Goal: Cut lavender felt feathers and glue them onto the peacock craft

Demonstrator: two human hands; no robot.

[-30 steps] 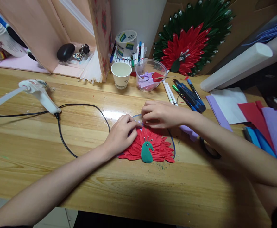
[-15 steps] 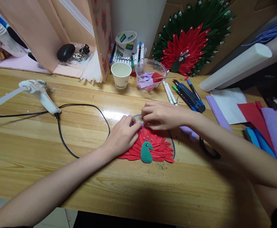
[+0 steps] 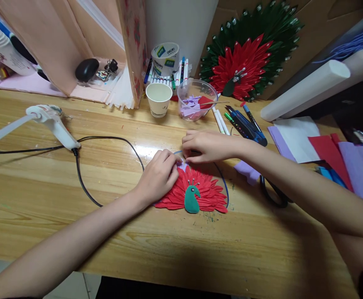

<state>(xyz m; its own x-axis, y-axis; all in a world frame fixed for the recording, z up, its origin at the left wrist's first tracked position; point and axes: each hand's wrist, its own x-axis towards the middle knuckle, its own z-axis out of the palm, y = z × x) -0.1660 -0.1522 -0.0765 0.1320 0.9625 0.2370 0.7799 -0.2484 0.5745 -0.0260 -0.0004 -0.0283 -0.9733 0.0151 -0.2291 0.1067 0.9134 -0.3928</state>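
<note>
A peacock craft lies flat on the table, with layered red petals (image 3: pixel 208 189) and a teal bird body (image 3: pixel 192 201) at its front. Small purple paper petals (image 3: pixel 183 166) show at the top of the red fan. My left hand (image 3: pixel 160 174) rests over the fan's left side, fingers curled, its fingertips pinching at the purple petals. Just above them, my right hand (image 3: pixel 206 146) has its fingers bent and closed together. Whatever its fingertips hold is hidden. A blue curved line (image 3: pixel 225 187) runs on the backing around the petals.
Behind stand a paper cup (image 3: pixel 159 99) and a clear tub (image 3: pixel 196 101) of paper scraps. Markers and a blue cutter (image 3: pixel 252 128) lie right of them, near coloured sheets (image 3: pixel 298 139). A white device (image 3: pixel 52 124) with a black cable is at left. A finished-looking red-green peacock (image 3: pixel 246 58) leans behind.
My right hand has shifted slightly up and left, away from the fan. More of the purple petals shows beside my left fingertips. My left hand has barely moved.
</note>
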